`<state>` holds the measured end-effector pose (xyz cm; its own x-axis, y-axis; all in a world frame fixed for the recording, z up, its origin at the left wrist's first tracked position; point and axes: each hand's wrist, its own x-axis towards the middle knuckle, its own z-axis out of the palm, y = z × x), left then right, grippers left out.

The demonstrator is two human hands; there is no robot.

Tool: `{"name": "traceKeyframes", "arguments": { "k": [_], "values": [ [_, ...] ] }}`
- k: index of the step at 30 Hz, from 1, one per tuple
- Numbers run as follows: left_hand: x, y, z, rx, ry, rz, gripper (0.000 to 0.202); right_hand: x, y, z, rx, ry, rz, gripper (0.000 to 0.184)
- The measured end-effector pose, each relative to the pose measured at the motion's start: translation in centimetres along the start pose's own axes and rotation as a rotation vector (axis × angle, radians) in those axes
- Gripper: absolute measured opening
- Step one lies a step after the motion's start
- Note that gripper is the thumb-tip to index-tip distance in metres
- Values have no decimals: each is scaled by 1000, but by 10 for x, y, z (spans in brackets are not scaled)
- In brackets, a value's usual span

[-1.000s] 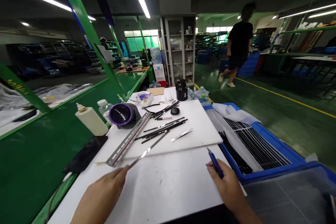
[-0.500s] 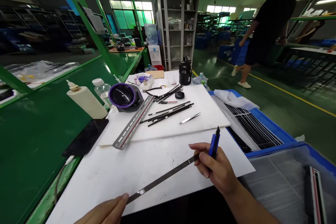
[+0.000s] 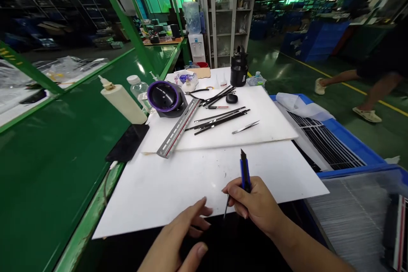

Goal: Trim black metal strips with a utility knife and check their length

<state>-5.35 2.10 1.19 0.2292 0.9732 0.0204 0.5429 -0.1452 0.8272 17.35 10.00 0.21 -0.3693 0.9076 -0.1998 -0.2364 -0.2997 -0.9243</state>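
My right hand (image 3: 256, 204) is closed around a blue utility knife (image 3: 245, 174), its dark blade pointing up and away. The same fingers pinch a thin dark strip (image 3: 226, 208), turned nearly end-on so that only a short length shows. My left hand (image 3: 186, 229) is off the strip, fingers apart and holding nothing, over the near edge of the white board (image 3: 153, 187). Beyond the hands, several black strips (image 3: 223, 120) lie on a white foam sheet (image 3: 270, 123). Metal tweezers (image 3: 245, 127) rest to their right, and a metal scale ruler (image 3: 179, 129) slants to their left.
A purple-rimmed black device (image 3: 164, 97), squeeze bottle (image 3: 124, 104) and clear bottle (image 3: 140, 92) stand at left. Pliers (image 3: 197, 92), a black case (image 3: 231, 98) and a black flask (image 3: 239, 70) are farther back. At right sits a blue crate (image 3: 344, 136) of strips. A person's legs (image 3: 369, 89) show beyond.
My left hand has let go of the strip's near end and moved right, opening. The strip has swung toward me in my right hand. My view has shifted; the walking person is farther right.
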Motion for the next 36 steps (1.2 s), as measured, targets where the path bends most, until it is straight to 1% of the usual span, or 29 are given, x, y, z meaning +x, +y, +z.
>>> {"name": "traceKeyframes", "arguments": {
  "k": [2, 4, 6, 9, 12, 15, 17, 19, 21, 23, 24, 26, 28, 31, 34, 36],
  "values": [
    [-2, 7, 21, -382, -70, -195, 42, -2, 3, 5, -70, -24, 27, 33],
    [-5, 6, 39, -657, -108, -305, 43, -1, 6, 6, -125, -30, 42, 32],
    [-6, 4, 51, -803, -116, -347, 44, 1, 10, 6, -147, -25, 56, 32],
    [3, 6, 56, -838, -88, -365, 43, 5, 14, 8, -179, -27, 66, 31],
    [18, 14, 53, -868, -47, -442, 38, 7, 9, 9, -213, -5, 50, 30],
    [30, 19, 43, -1055, -48, -539, 33, 3, -2, 0, -269, 113, -7, 34],
    [35, 19, 33, -1193, -27, -574, 29, -4, -7, -15, -341, 198, -19, 35],
    [38, 15, 22, -1295, 14, -581, 25, -12, -8, -33, -432, 250, 10, 34],
    [40, 11, 13, -1340, 36, -571, 22, -19, -6, -50, -538, 286, 47, 39],
    [43, 8, 8, -1349, 21, -572, 23, -22, -6, -59, -651, 295, 57, 43],
    [44, 7, 6, -1346, 8, -578, 23, -22, -7, -61, -697, 279, 48, 43],
    [47, 7, 5, -1327, -18, -596, 25, -23, -12, -57, -749, 194, 10, 44],
    [48, 8, 3, -1284, -47, -618, 26, -25, -20, -49, -774, 73, -9, 42],
    [44, 10, 2, -1196, -112, -645, 30, -34, -26, -33, -866, -71, 14, 37],
    [33, 7, 5, -1164, -157, -673, 26, -48, -19, -22, -972, -150, -10, 38],
    [24, 3, 11, -1172, -172, -681, 23, -55, -12, -18, -997, -193, -32, 46]
  ]
}}
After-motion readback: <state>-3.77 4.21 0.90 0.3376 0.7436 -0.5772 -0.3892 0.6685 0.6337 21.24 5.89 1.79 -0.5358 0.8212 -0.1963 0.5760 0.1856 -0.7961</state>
